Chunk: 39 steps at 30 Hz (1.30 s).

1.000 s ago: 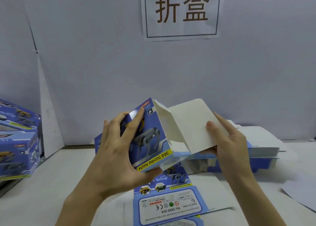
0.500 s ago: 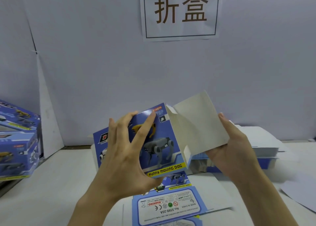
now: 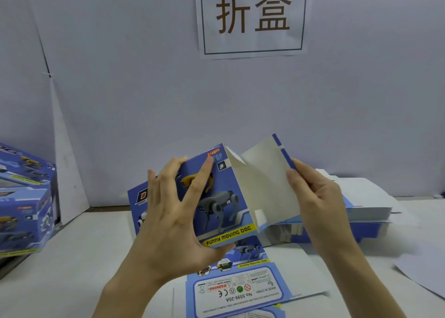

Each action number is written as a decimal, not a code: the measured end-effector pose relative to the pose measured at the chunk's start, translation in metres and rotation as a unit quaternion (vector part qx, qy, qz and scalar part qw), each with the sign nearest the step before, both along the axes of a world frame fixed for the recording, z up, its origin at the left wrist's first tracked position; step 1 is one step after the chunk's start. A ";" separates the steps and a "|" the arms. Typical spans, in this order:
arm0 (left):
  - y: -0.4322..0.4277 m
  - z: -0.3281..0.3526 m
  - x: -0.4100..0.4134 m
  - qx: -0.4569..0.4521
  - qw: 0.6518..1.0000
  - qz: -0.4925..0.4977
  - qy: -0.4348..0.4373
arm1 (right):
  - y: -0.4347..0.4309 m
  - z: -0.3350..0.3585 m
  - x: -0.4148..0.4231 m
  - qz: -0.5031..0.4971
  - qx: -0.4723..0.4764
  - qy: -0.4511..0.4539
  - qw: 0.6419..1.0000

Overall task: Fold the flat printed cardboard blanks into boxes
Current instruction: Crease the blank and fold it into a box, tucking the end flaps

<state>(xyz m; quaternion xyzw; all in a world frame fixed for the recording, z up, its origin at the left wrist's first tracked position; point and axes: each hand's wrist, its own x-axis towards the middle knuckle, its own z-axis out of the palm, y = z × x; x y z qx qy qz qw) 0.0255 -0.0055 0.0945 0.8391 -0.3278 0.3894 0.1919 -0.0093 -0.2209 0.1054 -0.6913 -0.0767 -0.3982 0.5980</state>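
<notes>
Box (image 3: 216, 197) half-folded: left hand (image 3: 173, 221) grips, right hand (image 3: 315, 197) pinches flap (image 3: 267, 185).

folded boxes (image 3: 24, 202) far left; blank stack (image 3: 368, 211) right; flat blank (image 3: 240, 291) front.

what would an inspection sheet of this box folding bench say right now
surface: white table, with cardboard lying across its middle and right
job's things: half-folded box held above the table; flat blank printed side up beneath it; stack of blanks at back right; finished boxes at far left
clutter: loose white sheet at the right edge
grips: left hand grips the box's printed face, thumb under its lower edge; right hand pinches its open white panel
cables: nothing seen
surroundings: pale paper backdrop with a sign of two characters
</notes>
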 end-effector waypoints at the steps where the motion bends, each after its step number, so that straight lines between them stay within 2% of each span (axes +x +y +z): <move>1: -0.001 -0.001 0.001 0.000 1.000 0.010 -0.004 | 0.005 0.000 -0.001 -0.012 -0.027 -0.007 1.000; 16: -0.013 -0.005 -0.002 -0.023 0.998 0.051 -0.020 | 0.050 -0.005 -0.012 0.118 -0.076 0.010 0.990; 21: -0.003 -0.002 -0.001 -0.015 0.999 0.040 0.005 | 0.035 -0.003 -0.015 0.207 -0.169 0.065 0.961; 27: -0.003 0.004 -0.006 -0.030 0.999 0.019 0.005 | 0.036 -0.011 -0.010 0.159 -0.253 0.013 0.954; 32: -0.001 0.005 -0.007 -0.030 0.999 0.012 -0.015 | 0.043 -0.015 -0.007 0.147 -0.249 -0.006 0.957; 39: -0.003 0.006 -0.007 -0.058 0.998 0.019 0.011 | 0.042 -0.015 -0.008 0.174 -0.212 -0.020 0.961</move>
